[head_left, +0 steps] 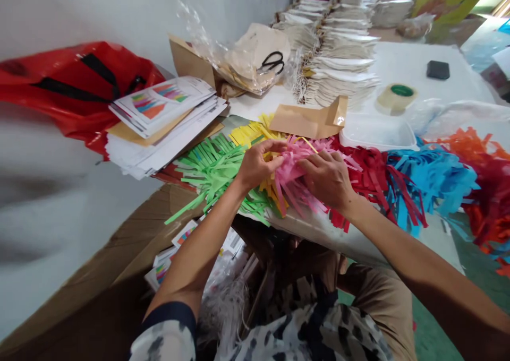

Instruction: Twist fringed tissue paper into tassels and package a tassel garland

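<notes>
Heaps of cut paper strips lie along the table's near edge: green [207, 172], yellow [247, 132], pink [297, 183], red [368, 172], blue [432, 178] and orange [468, 140]. My left hand [257, 164] is curled with its fingertips pinching pink and yellow strips. My right hand [326, 178] is closed over the pink bundle from the right. Both hands meet above the pink heap.
Printed sheets [167, 111] are stacked at left by a red plastic bag [75, 79]. Behind are a brown envelope [308, 119], scissors [273, 62], white paper-bag stacks [338, 58], a tape roll [396, 96], a clear tray [378, 132] and a cardboard box [119, 265] below.
</notes>
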The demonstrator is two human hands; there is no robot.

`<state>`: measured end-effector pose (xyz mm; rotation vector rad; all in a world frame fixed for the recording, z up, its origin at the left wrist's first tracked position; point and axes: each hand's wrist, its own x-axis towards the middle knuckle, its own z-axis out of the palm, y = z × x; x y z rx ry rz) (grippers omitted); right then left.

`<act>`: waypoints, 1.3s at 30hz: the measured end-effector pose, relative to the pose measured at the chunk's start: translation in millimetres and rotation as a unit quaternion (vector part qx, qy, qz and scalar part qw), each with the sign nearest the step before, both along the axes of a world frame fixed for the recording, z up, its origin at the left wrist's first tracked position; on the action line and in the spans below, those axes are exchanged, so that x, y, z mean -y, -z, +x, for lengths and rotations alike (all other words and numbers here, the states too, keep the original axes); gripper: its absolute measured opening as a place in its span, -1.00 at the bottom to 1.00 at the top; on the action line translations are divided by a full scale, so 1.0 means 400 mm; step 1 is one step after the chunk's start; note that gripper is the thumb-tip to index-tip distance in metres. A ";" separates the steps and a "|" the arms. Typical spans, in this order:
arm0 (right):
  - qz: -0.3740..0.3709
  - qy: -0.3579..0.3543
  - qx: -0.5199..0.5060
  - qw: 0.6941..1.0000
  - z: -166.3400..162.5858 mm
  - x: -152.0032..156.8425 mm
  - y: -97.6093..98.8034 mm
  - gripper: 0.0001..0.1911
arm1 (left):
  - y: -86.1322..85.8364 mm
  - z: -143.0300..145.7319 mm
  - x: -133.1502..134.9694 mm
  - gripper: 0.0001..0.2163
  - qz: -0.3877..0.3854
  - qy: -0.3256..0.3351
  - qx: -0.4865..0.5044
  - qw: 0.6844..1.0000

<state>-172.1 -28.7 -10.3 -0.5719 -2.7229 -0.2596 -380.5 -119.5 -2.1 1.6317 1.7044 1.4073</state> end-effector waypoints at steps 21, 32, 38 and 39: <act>-0.165 -0.028 -0.037 0.985 -0.013 -0.031 0.011 -0.88 | 0.058 -0.168 0.171 -0.48 -0.015 0.026 -0.351 0.936; -0.174 -0.031 -0.129 0.976 0.003 -0.041 -0.022 -0.84 | 0.032 0.017 0.067 -0.80 0.073 -0.068 -0.313 0.945; -0.144 0.002 -0.237 0.961 0.016 -0.059 -0.039 -0.69 | 0.027 0.001 -0.039 -0.92 0.094 -0.100 -0.092 0.986; -0.127 0.030 -0.268 0.955 0.023 -0.059 -0.041 -0.58 | 0.018 -0.005 -0.057 -0.94 0.107 -0.094 -0.030 0.989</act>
